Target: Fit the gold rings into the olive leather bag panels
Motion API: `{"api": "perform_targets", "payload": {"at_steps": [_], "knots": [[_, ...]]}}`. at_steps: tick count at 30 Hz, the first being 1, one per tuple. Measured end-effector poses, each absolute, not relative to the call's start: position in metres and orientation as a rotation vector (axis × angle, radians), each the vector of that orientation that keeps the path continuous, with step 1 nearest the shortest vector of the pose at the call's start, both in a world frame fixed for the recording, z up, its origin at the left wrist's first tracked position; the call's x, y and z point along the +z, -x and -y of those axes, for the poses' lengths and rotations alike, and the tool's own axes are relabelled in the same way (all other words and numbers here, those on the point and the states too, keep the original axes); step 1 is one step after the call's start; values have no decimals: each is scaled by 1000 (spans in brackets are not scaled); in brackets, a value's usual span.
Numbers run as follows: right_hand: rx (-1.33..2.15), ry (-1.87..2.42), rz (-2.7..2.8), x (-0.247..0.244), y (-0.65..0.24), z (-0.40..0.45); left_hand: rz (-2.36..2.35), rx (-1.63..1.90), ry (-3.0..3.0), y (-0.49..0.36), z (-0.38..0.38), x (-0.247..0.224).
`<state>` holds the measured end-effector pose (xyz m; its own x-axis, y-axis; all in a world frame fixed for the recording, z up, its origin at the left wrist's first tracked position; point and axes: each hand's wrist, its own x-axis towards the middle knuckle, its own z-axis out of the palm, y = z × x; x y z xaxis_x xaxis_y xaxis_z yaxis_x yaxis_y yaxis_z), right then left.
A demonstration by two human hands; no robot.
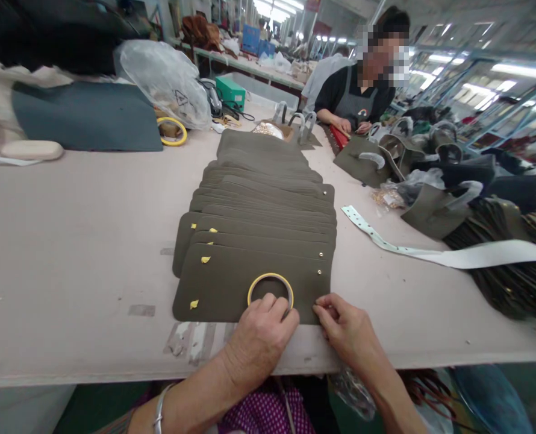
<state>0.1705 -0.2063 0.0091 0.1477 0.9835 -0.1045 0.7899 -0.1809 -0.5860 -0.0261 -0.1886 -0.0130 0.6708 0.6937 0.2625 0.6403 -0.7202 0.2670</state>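
Note:
My left hand is closed around the near side of a yellow tape roll, which rests on the front olive-green panel. At that panel's lower right corner, the thumb and fingertips of my right hand are pinched together; whatever is between them is too small to make out. Behind lies an overlapping row of similar panels. Small yellow tape pieces stick to the left side of the front ones. Small metal studs show near their right edges.
A white strip with holes crosses the table at right, by stacked dark pieces. Across the table a person works on something red. Back left are a dark sheet, another yellow tape roll and a plastic bag.

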Motion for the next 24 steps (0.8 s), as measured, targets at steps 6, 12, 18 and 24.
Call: {"api": "perform_targets", "payload": {"at_steps": [6, 12, 18, 24], "knots": [[654, 1911, 1680, 6, -191, 222, -1087, 557, -2697, 27, 188, -13], [228, 1551, 2226, 2, -191, 228, -1093, 532, -2682, 28, 189, -11], [299, 1749, 2130, 2, -179, 214, -1085, 498, -2688, 28, 188, -10], [441, 2029, 1850, 4, -175, 211, -1095, 614, -2646, 29, 190, -11]]}}
